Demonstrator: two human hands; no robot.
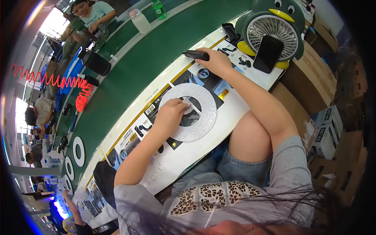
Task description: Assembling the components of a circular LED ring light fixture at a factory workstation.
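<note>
Left hand sits on the glittery white ring, fingers pinched closed on a small pale piece right at the ring's inner hole. The ring lies flat on dark printed sheets spread along the white desk. Right hand is out ahead, curled shut around a slim black tool that lies level over the far desk edge.

Just past that hand, a green penguin-shaped fan stands at the desk's end, and a black phone leans against its grille, covering part of it. A small black stand sits to the fan's left. More printed sheets trail back along the desk, and a black pad lies near the left elbow.

Beyond the desk runs a long green belt. On its far side: a white bottle, a green bottle, a black cylinder and a red coiled hose. More white rings lie down the belt. Cardboard boxes stack up to the right. Other people sit along the line, with bright windows behind.
</note>
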